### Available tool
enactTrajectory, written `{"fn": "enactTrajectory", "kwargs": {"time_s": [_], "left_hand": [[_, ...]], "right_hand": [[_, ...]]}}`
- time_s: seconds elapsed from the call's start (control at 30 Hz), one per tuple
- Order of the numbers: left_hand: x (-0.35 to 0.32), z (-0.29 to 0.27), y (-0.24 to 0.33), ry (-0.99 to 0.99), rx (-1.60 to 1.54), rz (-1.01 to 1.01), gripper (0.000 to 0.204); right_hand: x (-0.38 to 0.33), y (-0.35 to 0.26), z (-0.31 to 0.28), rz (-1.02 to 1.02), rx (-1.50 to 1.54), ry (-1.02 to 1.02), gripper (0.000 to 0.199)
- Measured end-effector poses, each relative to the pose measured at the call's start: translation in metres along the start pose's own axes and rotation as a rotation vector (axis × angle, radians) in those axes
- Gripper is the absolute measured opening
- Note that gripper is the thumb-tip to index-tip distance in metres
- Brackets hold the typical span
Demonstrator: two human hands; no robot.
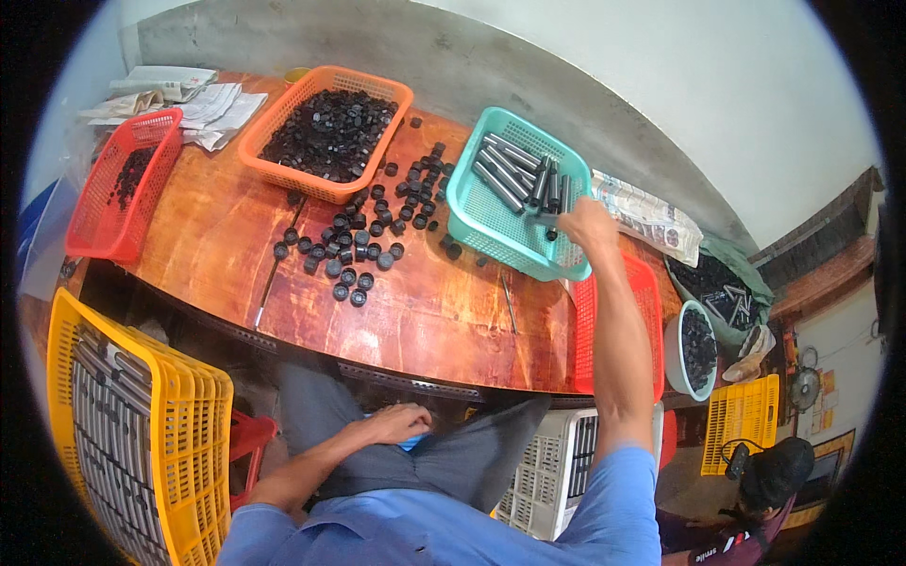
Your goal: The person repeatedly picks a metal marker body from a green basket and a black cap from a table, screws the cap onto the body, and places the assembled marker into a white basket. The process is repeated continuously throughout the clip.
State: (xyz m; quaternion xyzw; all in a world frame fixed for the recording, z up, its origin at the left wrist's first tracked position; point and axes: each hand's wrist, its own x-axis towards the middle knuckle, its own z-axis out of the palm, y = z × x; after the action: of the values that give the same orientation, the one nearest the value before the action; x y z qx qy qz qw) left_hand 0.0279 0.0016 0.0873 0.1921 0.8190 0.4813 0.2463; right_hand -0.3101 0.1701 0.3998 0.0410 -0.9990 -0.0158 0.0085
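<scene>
My right hand [589,224] reaches over the right side of a teal basket [469,212], fingers closed around a short dark tube [544,219]. Inside that basket lie several shiny black tubes [498,179], some side by side and others pointing toward me. My left hand [400,423] rests on my lap, its fingers loosely laid down, with nothing visible in them; a patch of light blue shows beneath it. Many small black caps [366,253] are scattered on the wooden table [396,325] left of the teal basket.
An orange basket [247,151] full of black pieces stands at the back; red baskets [106,236] [645,283] stand left and right. Yellow [193,424] and pale [540,462] crates with tubes flank my legs. A white tub [674,354] and another person [755,500] are at right.
</scene>
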Motion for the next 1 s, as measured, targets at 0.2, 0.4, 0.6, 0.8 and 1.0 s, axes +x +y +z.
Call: {"fn": "enactTrajectory", "kwargs": {"time_s": [0.2, 0.4, 0.6, 0.8, 1.0], "left_hand": [[-0.013, -0.086, 0.155, 0.165, -0.333, 0.422, 0.022], [0.037, -0.104, 0.203, 0.414, -0.929, 0.495, 0.059], [0.042, -0.086, 0.184, 0.375, -1.270, 0.344, 0.048], [0.049, -0.068, 0.170, 0.448, -1.218, 0.258, 0.025], [0.040, -0.076, 0.168, 0.417, -0.727, 0.182, 0.016]], "right_hand": [[-0.127, 0.035, -0.041, -0.042, 0.559, 0.513, 0.034], [-0.262, 0.011, 0.049, 0.118, 1.780, 0.116, 0.034], [-0.301, -0.009, 0.132, 0.112, 1.613, 0.112, 0.028], [-0.304, 0.003, 0.156, -0.072, 1.272, 0.272, 0.025], [-0.302, 0.033, 0.132, 0.206, 1.934, 0.185, 0.030]]}}
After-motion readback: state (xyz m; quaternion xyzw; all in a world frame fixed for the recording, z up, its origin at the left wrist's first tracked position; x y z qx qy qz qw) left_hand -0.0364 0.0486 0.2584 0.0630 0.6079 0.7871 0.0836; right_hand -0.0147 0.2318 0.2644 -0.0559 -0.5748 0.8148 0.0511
